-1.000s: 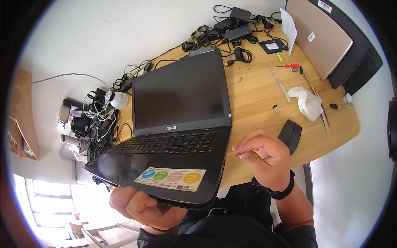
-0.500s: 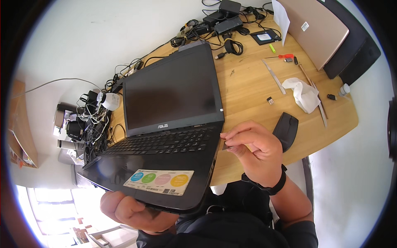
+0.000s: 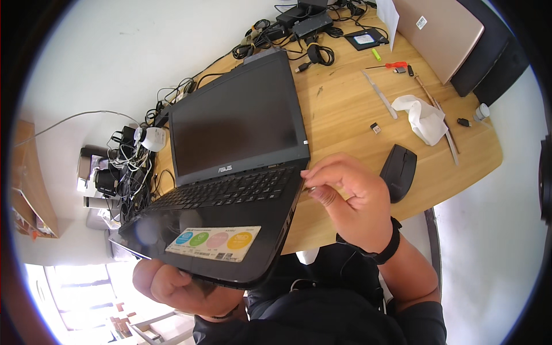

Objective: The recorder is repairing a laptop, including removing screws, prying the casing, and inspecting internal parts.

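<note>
One open black laptop [image 3: 230, 164] is at the table [image 3: 339, 112], with its screen turned to the person and its front part reaching out past the table's near edge. Two hands are at this laptop. At its front edge, the left hand [image 3: 178, 286] is closed around the corner region, with the fingers curled. At its right side, the right hand [image 3: 357, 198] has thumb and forefinger pressed together on one small piece [image 3: 311, 189], which is too small to tell its kind. On the laptop's palm rest there is one label [image 3: 214, 244] with four coloured circles. To the right of the laptop lie one black mouse [image 3: 398, 172], one tiny USB plug [image 3: 375, 127] and one crumpled white tissue [image 3: 424, 118]. Farther to the laptop's upper right are one screwdriver [image 3: 395, 65] with red handle, one silver blade-like tool [image 3: 380, 96], one yellow-green piece [image 3: 376, 54] and one flat black drive [image 3: 365, 39] bearing a white label. To the left of the laptop stands one white bottle [image 3: 154, 138], near many tangled cables [image 3: 129, 172], which I cannot count.
</note>
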`<action>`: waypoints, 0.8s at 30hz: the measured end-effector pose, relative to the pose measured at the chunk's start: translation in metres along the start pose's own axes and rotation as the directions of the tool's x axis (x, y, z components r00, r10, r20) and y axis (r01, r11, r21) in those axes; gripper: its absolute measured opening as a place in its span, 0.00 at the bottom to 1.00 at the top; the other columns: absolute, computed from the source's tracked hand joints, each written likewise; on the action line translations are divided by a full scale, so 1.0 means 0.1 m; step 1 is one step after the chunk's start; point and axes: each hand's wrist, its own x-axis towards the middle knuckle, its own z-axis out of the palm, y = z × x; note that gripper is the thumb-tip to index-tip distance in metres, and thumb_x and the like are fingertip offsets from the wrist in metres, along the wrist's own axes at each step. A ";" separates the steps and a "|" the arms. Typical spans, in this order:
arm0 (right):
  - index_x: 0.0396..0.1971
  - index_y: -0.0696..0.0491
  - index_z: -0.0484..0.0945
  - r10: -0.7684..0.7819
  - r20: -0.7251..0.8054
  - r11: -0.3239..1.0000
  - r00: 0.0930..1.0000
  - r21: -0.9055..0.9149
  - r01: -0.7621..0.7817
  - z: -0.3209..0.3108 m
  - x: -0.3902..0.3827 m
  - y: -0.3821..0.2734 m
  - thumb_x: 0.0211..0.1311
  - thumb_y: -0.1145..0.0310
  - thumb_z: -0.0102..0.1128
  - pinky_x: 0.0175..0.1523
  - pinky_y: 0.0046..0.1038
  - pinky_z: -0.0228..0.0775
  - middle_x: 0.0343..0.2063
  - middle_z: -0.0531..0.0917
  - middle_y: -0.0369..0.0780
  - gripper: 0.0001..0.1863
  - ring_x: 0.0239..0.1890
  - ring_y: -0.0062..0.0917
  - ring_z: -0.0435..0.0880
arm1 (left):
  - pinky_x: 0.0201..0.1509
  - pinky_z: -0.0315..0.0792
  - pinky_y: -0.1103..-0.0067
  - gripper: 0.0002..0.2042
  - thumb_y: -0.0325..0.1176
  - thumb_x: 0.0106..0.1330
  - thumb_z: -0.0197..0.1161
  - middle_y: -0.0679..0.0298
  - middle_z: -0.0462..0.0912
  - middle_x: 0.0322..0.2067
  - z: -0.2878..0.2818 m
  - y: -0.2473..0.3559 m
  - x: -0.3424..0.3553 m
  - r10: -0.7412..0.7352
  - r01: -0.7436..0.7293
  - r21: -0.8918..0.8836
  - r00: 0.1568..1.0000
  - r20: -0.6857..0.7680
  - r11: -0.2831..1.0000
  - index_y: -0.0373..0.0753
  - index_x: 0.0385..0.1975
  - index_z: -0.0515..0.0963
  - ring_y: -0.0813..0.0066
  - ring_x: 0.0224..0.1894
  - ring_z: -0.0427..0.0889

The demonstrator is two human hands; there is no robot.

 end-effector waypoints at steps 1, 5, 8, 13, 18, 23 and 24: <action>0.40 0.60 0.84 0.025 -0.002 0.999 1.000 -0.045 -0.025 -0.04 0.00 -0.01 0.65 0.84 0.68 0.46 0.25 0.80 0.38 0.86 0.42 0.06 0.37 0.25 0.88 | 0.56 0.76 0.70 0.35 0.43 0.50 0.88 0.63 0.64 0.46 0.00 0.00 0.00 0.005 -0.006 -0.022 1.000 -0.007 1.000 0.47 0.45 0.62 0.67 0.50 0.75; 0.42 0.61 0.84 0.182 -0.061 0.957 0.981 -0.217 -0.191 -0.13 0.01 -0.06 0.67 0.80 0.68 0.43 0.21 0.78 0.35 0.86 0.40 0.06 0.35 0.21 0.85 | 0.57 0.73 0.70 0.37 0.42 0.46 0.89 0.64 0.63 0.46 -0.04 0.00 0.05 -0.006 0.007 -0.027 0.999 0.031 1.000 0.47 0.45 0.62 0.66 0.50 0.74; 0.43 0.59 0.85 0.377 -0.093 0.873 0.921 -0.298 -0.387 -0.18 -0.02 -0.07 0.67 0.76 0.68 0.39 0.28 0.78 0.31 0.88 0.42 0.07 0.30 0.30 0.86 | 0.58 0.69 0.72 0.38 0.38 0.42 0.89 0.65 0.61 0.45 -0.10 0.00 0.11 -0.005 0.008 -0.048 0.998 0.066 0.999 0.48 0.45 0.62 0.67 0.49 0.72; 0.46 0.61 0.83 0.458 -0.019 0.750 0.889 -0.528 -0.398 -0.22 -0.10 0.01 0.67 0.76 0.66 0.39 0.31 0.78 0.33 0.90 0.47 0.10 0.30 0.32 0.87 | 0.59 0.68 0.73 0.36 0.31 0.42 0.86 0.64 0.62 0.47 -0.18 -0.09 0.13 0.027 -0.020 -0.051 0.989 0.145 0.998 0.47 0.47 0.66 0.67 0.51 0.71; 0.45 0.62 0.82 0.424 0.059 0.761 0.904 -0.564 -0.320 -0.33 -0.12 0.04 0.68 0.77 0.65 0.40 0.29 0.77 0.33 0.89 0.46 0.09 0.31 0.30 0.86 | 0.59 0.68 0.70 0.37 0.30 0.43 0.86 0.60 0.65 0.51 -0.21 -0.26 0.13 0.087 -0.066 -0.147 0.987 0.139 0.987 0.44 0.54 0.70 0.65 0.53 0.71; 0.45 0.62 0.82 0.305 0.108 0.777 0.946 -0.602 -0.182 -0.30 -0.09 -0.03 0.68 0.77 0.65 0.39 0.29 0.76 0.31 0.88 0.46 0.09 0.30 0.29 0.85 | 0.57 0.68 0.68 0.36 0.30 0.42 0.86 0.57 0.69 0.52 -0.31 -0.32 0.14 0.115 -0.113 -0.020 0.979 0.170 0.993 0.42 0.53 0.72 0.62 0.53 0.72; 0.45 0.62 0.82 0.306 0.106 0.758 0.946 -0.628 -0.175 -0.29 -0.09 -0.05 0.67 0.77 0.65 0.39 0.29 0.76 0.31 0.88 0.45 0.08 0.30 0.29 0.85 | 0.57 0.68 0.68 0.35 0.30 0.42 0.85 0.57 0.70 0.51 -0.33 -0.36 0.14 0.108 -0.112 0.014 0.979 0.172 0.994 0.41 0.52 0.72 0.61 0.52 0.72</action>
